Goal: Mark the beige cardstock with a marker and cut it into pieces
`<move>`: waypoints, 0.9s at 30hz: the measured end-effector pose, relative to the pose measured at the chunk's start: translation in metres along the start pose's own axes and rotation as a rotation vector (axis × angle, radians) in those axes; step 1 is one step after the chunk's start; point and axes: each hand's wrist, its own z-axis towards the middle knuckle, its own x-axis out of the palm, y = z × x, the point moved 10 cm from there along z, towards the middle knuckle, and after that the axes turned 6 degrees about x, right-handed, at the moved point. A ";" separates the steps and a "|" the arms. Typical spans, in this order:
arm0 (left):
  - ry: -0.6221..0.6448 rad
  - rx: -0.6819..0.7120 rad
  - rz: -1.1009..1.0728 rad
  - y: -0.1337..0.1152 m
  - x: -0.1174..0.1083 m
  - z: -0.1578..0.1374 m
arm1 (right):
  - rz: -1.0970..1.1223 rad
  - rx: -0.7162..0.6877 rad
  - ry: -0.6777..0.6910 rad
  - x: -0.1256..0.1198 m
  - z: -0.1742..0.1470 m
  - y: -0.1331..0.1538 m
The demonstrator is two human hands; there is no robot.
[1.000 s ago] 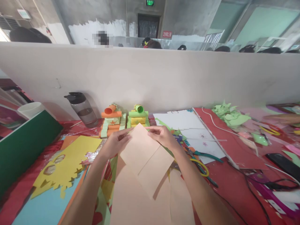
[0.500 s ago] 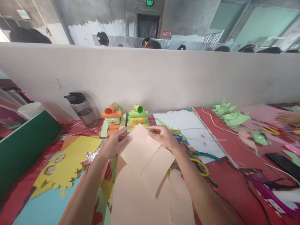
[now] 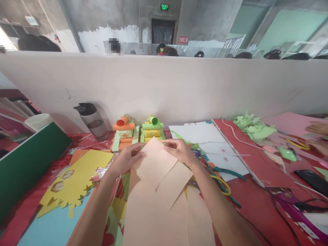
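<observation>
While the left hand (image 3: 130, 158) clamps thumb and fingers on the upper left edge of a folded peach paper sheet (image 3: 155, 162), the right hand (image 3: 179, 150) pinches its upper right edge. 1 corner pokes up between the 2 grips; the rest extends wearer-side, over larger peach sheets (image 3: 155, 222). Orange paper tank (image 3: 123, 134), green paper tank (image 3: 153, 126) beyond grips; teal-handled pliers (image 3: 230, 171) to their right.

We read "EXIT" on the glowing green rectangular sign (image 3: 164, 6) above the dark doorway (image 3: 163, 32); the white characters (image 3: 182, 40) on the red rectangular wall sign (image 3: 183, 40) are too blurred for us.
</observation>
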 end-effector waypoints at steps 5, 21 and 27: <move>0.004 0.006 0.105 0.001 0.001 0.002 | -0.011 0.013 0.014 0.002 0.000 -0.001; -0.086 -0.035 0.031 0.010 -0.002 0.006 | -0.032 0.024 -0.003 0.002 0.000 -0.002; -0.156 -0.060 -0.014 0.017 -0.014 0.004 | -0.045 0.039 0.032 -0.001 -0.004 -0.006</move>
